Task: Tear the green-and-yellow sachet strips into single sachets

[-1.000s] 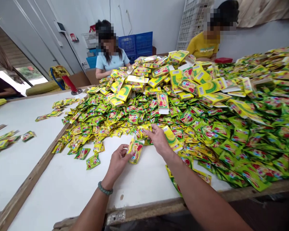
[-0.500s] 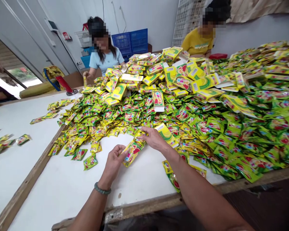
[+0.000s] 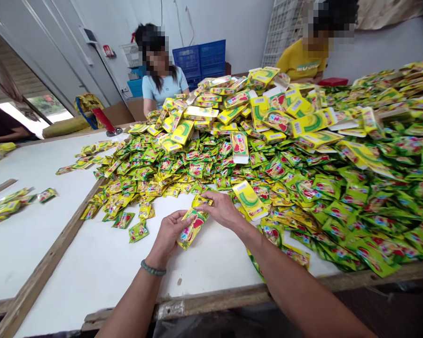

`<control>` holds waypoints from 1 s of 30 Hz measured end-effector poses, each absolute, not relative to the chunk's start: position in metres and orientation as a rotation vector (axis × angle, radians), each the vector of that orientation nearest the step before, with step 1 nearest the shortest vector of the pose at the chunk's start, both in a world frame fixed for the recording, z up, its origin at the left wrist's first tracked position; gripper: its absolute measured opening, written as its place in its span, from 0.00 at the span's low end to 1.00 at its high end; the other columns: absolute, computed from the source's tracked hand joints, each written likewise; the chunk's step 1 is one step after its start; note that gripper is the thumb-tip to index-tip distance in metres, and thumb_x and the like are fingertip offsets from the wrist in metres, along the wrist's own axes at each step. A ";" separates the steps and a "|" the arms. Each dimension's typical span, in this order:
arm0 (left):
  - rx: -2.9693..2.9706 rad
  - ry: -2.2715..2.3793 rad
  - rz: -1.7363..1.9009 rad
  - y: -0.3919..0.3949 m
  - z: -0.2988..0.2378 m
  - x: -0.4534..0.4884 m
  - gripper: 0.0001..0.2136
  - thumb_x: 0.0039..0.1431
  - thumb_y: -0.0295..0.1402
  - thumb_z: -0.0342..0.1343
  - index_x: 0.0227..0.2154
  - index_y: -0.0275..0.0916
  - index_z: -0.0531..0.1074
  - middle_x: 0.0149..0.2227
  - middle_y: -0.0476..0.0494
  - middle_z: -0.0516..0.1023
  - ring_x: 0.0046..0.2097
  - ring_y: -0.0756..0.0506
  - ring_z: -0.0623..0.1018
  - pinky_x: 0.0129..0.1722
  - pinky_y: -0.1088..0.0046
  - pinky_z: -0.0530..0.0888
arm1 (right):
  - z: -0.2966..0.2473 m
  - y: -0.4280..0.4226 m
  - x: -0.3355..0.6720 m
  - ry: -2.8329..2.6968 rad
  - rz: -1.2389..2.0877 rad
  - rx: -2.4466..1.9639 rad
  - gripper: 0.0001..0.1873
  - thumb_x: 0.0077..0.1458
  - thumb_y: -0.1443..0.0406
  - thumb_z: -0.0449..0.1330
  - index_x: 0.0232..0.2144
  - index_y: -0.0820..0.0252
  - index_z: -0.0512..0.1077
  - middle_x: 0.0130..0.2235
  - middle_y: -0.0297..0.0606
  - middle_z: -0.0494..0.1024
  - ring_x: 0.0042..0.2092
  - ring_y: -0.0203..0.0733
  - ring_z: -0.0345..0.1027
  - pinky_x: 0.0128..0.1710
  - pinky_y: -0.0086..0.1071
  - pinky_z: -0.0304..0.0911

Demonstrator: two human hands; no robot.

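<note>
My hands have drawn closer together on a glossy yellow-green strip of sachets (image 3: pixel 192 226), its small print unreadable. My curled left hand (image 3: pixel 169 233) grips the lower end; my palm-down right hand (image 3: pixel 223 210) pinches the upper end, just above the white-topped table (image 3: pixel 91 267).

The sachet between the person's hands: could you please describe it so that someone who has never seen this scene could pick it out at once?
On the white table, follow the big heap of yellow-green sachets to its near edge. There the sachet is held between the left hand, which wears a beaded bracelet, and the right hand; its neighbours lie loose.
</note>
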State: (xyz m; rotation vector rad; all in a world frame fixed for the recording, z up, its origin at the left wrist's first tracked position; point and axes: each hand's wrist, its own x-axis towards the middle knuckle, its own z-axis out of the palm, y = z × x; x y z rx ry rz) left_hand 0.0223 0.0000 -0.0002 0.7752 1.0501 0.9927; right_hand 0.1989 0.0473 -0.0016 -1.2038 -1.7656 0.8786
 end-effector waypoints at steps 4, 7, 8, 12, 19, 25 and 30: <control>0.778 1.011 0.998 0.002 -0.001 0.017 0.16 0.43 0.32 0.66 0.36 0.32 0.74 0.30 0.43 0.81 0.29 0.49 0.79 0.29 0.78 0.73 | -0.001 0.051 0.205 -1.744 1.079 -1.148 0.14 0.46 0.59 0.62 0.36 0.60 0.73 0.34 0.34 0.76 0.31 0.36 0.65 0.30 0.27 0.56; 0.794 1.009 1.003 0.003 -0.001 0.015 0.15 0.44 0.32 0.66 0.36 0.32 0.74 0.30 0.42 0.81 0.28 0.49 0.79 0.28 0.78 0.73 | 0.002 0.047 0.203 -1.838 0.923 -1.244 0.09 0.46 0.62 0.62 0.30 0.60 0.71 0.28 0.32 0.73 0.28 0.34 0.61 0.27 0.27 0.53; 0.794 1.014 1.014 0.003 -0.001 0.014 0.15 0.44 0.32 0.66 0.35 0.32 0.74 0.30 0.42 0.81 0.28 0.49 0.78 0.27 0.78 0.73 | 0.004 0.044 0.200 -1.858 0.825 -1.279 0.07 0.46 0.64 0.62 0.29 0.60 0.71 0.26 0.31 0.71 0.27 0.34 0.60 0.27 0.27 0.52; 0.773 1.034 1.046 0.002 -0.002 0.013 0.14 0.43 0.32 0.66 0.34 0.32 0.74 0.30 0.43 0.81 0.27 0.50 0.79 0.28 0.78 0.73 | 0.008 0.035 0.191 -1.848 0.659 -1.329 0.05 0.47 0.66 0.61 0.29 0.60 0.68 0.24 0.29 0.68 0.25 0.32 0.56 0.26 0.26 0.49; 0.832 1.026 1.035 0.003 -0.001 0.017 0.15 0.44 0.32 0.66 0.35 0.34 0.73 0.29 0.44 0.81 0.27 0.50 0.78 0.28 0.78 0.73 | 0.009 0.039 0.198 -1.841 0.873 -1.376 0.05 0.45 0.64 0.63 0.23 0.61 0.72 0.22 0.29 0.69 0.26 0.33 0.60 0.25 0.25 0.50; 0.857 1.071 1.105 0.005 -0.002 0.018 0.15 0.43 0.32 0.67 0.36 0.34 0.74 0.30 0.45 0.81 0.29 0.50 0.79 0.30 0.78 0.73 | 0.016 0.036 0.197 -1.715 0.991 -1.218 0.09 0.50 0.63 0.60 0.34 0.59 0.75 0.29 0.34 0.77 0.32 0.36 0.69 0.32 0.28 0.60; 0.894 1.063 1.103 0.004 -0.003 0.020 0.15 0.43 0.32 0.66 0.35 0.34 0.74 0.30 0.46 0.81 0.28 0.50 0.78 0.29 0.78 0.72 | 0.014 0.032 0.186 -1.830 0.853 -1.217 0.06 0.50 0.69 0.58 0.26 0.57 0.75 0.29 0.33 0.78 0.34 0.37 0.69 0.37 0.31 0.60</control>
